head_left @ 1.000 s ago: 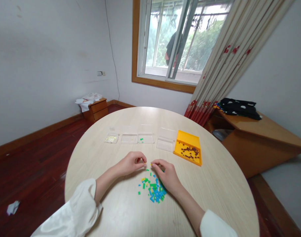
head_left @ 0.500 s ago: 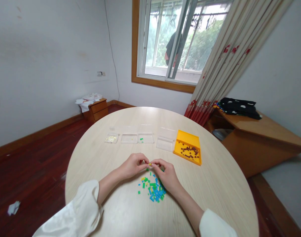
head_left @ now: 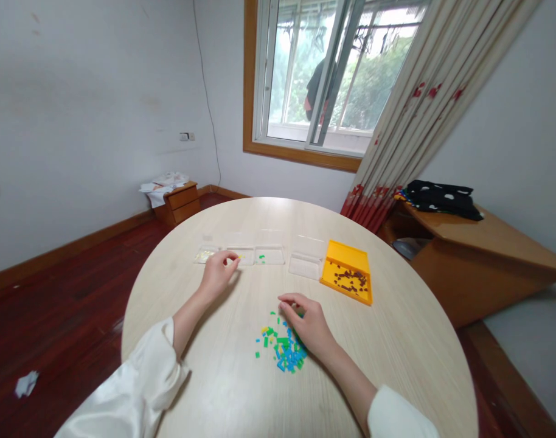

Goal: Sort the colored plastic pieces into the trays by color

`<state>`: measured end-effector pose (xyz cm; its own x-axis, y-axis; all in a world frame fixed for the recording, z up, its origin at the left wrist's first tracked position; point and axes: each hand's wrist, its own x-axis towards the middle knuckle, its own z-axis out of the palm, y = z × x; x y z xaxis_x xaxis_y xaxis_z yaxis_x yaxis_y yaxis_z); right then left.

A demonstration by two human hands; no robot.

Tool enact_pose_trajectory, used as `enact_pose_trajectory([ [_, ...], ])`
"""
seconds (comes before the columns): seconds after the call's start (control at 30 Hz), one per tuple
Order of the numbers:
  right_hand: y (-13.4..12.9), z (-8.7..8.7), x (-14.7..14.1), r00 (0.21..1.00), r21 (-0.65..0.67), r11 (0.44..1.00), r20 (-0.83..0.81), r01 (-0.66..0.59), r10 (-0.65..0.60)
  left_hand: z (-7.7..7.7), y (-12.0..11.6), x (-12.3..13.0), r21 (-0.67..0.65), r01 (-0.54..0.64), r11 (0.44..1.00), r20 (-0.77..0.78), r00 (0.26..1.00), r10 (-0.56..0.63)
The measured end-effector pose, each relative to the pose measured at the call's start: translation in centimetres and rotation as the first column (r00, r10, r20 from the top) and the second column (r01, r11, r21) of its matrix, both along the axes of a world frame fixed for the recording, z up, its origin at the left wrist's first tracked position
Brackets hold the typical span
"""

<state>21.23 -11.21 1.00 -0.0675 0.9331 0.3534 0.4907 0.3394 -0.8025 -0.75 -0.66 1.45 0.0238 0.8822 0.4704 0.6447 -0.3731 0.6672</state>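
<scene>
My left hand (head_left: 218,271) reaches over the near edge of the second clear plastic box (head_left: 246,262), its thumb and fingertips pinched on a small yellow building brick (head_left: 239,257). Beside it, partly covered by the hand, is a clear box (head_left: 198,258) of pale yellowish pieces. My right hand (head_left: 309,323) rests at the upper right of a loose pile of blue, green and yellow bricks (head_left: 284,350). Its thumb and index finger are drawn together, with nothing visible between them. Some of the pile is hidden under the right palm.
A clear box (head_left: 269,262) with a few green pieces stands in the row, then another clear box (head_left: 304,272). At the right end lies an open yellow case (head_left: 368,296) with dark brown pieces. All stand on a round wooden table (head_left: 241,395).
My left hand has left the right hand and moved up and left to the clear boxes, carrying the yellow brick. The right hand has stayed by the pile.
</scene>
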Motion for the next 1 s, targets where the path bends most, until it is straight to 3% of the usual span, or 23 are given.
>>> enact_pose_trajectory([
  [0.17, -0.3, 0.2, -0.5, 0.976, 0.101, 0.984, 0.174, -0.148, 0.129, -0.5, 2.2, -1.5, 0.045, -0.146, 0.988, -0.172, 0.973, 0.152],
  [0.3, -0.8, 0.5, -1.1, 0.938, 0.064, 0.971, 0.280, -0.231, 0.205, -0.8, 2.5, -1.4, 0.019, -0.153, 0.988, -0.221, 0.963, 0.153],
  [0.63, -1.7, 1.1, -1.8, 0.837, -0.045, 0.959, 0.478, -0.279, 0.266, -0.5, 1.7, -0.8, 0.056, -0.120, 0.991, -0.215, 0.968, 0.129],
  [0.73, -1.7, 1.2, -1.8, 0.838, -0.070, 0.957, 0.468, -0.281, 0.280, -0.1, 1.0, -0.5, 0.046, -0.061, 0.997, -0.192, 0.979, 0.068],
  [0.87, -1.7, 1.2, -1.8, 0.841, -0.088, 0.957, 0.459, -0.277, 0.286, 0.3, -0.1, 0.1, -0.004, 0.103, 0.995, -0.131, 0.986, -0.102],
  [1.0, -1.7, 1.2, -1.7, 0.845, -0.078, 0.958, 0.455, -0.275, 0.280, 0.7, -1.5, 0.8, -0.161, 0.335, 0.928, -0.093, 0.931, -0.352],
])
